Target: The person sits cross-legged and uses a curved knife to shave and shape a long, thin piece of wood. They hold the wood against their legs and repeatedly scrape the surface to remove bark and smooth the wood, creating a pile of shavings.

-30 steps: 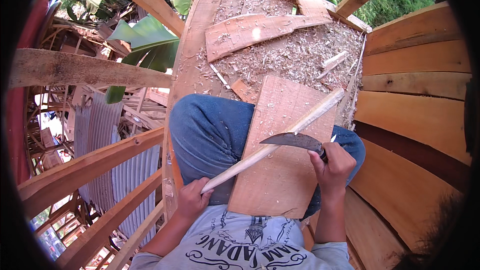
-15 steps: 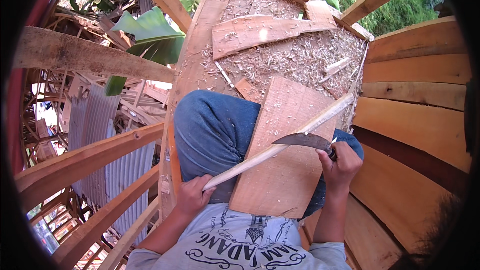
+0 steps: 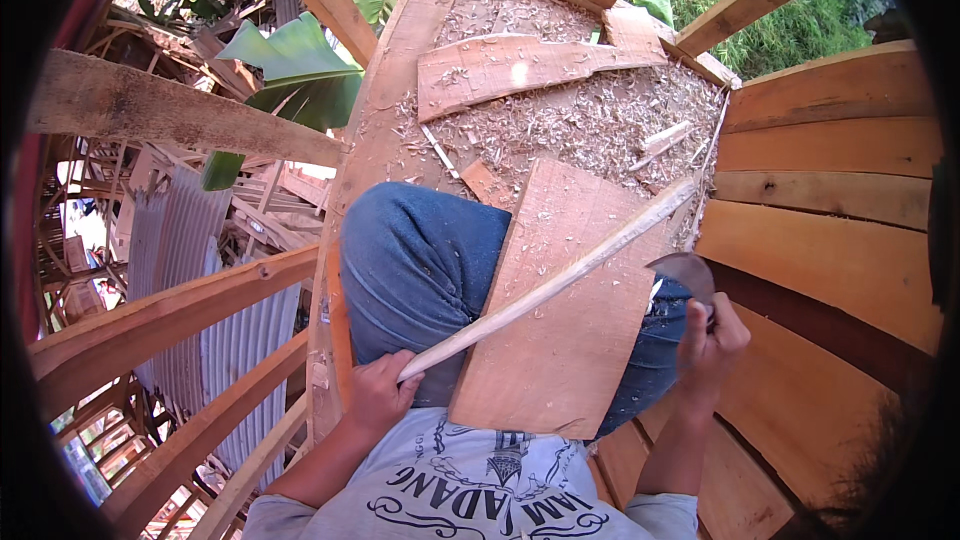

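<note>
Left hand [image 3: 383, 392] grips slim stick [image 3: 555, 282] (pale wood); right hand [image 3: 714, 344], curved knife [image 3: 690, 274].

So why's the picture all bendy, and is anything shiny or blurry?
Head view: it's a fisheye, so the wall planks curve near the rim; head view again: a bright spot on the stepped board; also head view: the curved knife in the right hand seems slightly blurred.

Mid-frame, pale cream along the stick [image 3: 550, 284]; light reddish tan, faintly grained, on the board [image 3: 560, 360]. Right of centre, dark grey on the knife [image 3: 688, 273] blade. Faded blue on the jeans [image 3: 415, 250]; light grey with black print on the shirt [image 3: 480, 485], lower centre. Orange-brown across the planks [image 3: 820, 245] at right; green on the leaf [image 3: 300, 65], upper left.
</note>
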Available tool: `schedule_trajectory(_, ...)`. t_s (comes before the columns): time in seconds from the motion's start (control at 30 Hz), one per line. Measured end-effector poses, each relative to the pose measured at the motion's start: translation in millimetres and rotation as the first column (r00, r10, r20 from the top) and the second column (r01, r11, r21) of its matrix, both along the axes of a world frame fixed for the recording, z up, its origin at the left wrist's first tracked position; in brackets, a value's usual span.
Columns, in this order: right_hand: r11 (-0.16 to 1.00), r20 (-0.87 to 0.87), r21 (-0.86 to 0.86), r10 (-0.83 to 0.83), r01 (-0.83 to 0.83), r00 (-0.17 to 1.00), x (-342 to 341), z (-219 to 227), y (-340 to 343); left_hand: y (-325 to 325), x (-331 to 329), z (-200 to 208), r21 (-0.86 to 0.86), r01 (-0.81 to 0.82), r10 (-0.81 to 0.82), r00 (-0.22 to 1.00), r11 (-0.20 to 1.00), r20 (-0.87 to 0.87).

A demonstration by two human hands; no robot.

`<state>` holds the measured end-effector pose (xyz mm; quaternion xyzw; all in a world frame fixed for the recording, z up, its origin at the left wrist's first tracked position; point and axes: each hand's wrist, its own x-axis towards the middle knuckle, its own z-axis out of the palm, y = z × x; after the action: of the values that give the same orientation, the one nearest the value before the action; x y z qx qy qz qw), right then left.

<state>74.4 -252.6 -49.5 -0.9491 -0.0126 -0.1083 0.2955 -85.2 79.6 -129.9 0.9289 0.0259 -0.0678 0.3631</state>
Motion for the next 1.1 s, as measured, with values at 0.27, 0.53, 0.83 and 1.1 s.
schedule_trajectory(0.27,0.969,0.063,-0.185,0.181,-0.166,0.982,15,-42,28,4,5,11,-0.075,-0.041,0.036,0.997,0.996,-0.075)
schedule_trajectory(0.53,0.925,0.094,0.075,-0.380,0.374,0.920,34,-12,-64,8,-2,0,-0.115,-0.037,0.030,0.998,0.993,-0.061)
schedule_trajectory(0.83,0.959,0.066,-0.205,0.212,-0.195,0.975,27,-43,34,1,7,12,-0.090,-0.077,0.067,0.992,0.993,-0.110)
schedule_trajectory(1.1,0.953,0.197,-0.297,0.117,-0.055,0.973,42,-43,0,-1,12,13,-0.070,-0.049,0.042,0.995,0.996,-0.094)
